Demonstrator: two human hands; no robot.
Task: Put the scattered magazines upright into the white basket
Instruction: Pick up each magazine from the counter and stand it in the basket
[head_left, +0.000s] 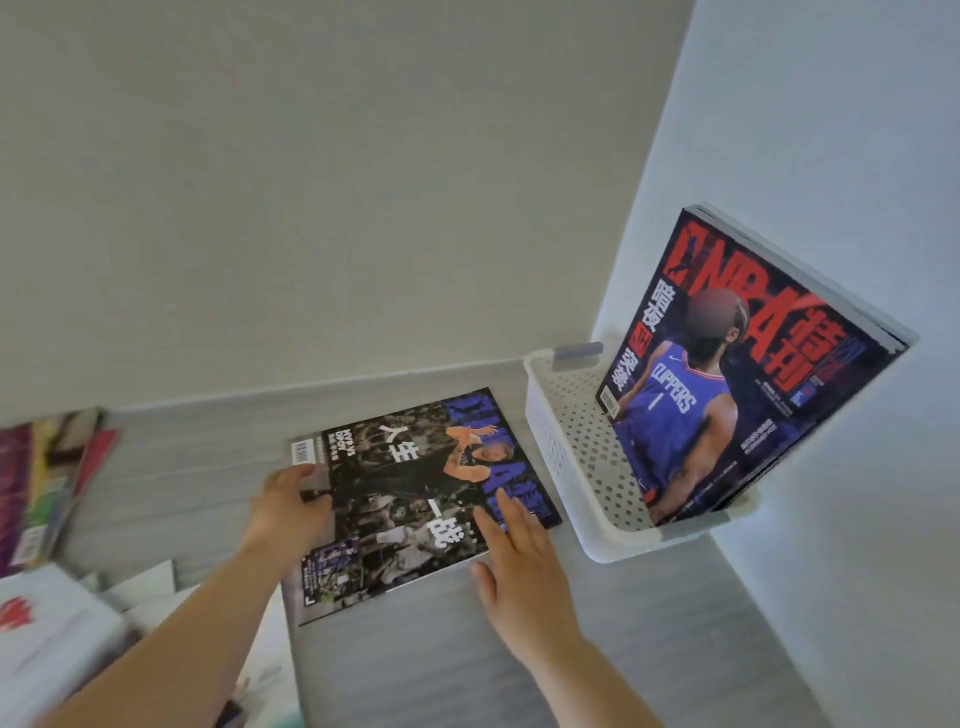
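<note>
Fingers, left: those of the left hand (288, 512) are curled over the left edge of the flat magazine (415, 493), which is gripped below its barcode corner.
Fingers, right: those of the right hand (522, 571) are held straight and slightly spread. The fingertips (503, 501) are laid on the lower right part of the cover, nothing is clasped, and the thumb is seen off the near edge.
Magazine in hand: it is laid face up on the grey table (441, 665), between the two hands. A basketball player in a dark kit is printed on the cover.
Basket: the white basket (571, 441), of perforated plastic, is set in the far right corner of the table, where the two walls meet. It is placed just beside the right edge of the flat magazine; whether the two touch cannot be told.
Basket contents: several upright magazines (727, 389) are stood on edge inside and leaned rightward against the side wall. A player in a blue jersey is shown on the front cover.
Surface: the tabletop is marked with fine wood-grain lines.
Left side: a pile of magazines (41, 483), blurred, is stacked flat at the left edge. White papers (52, 639) are heaped at the lower left.
Room: an off-white back wall (311, 182) is met at the right by a paler, bluish side wall (831, 130).
</note>
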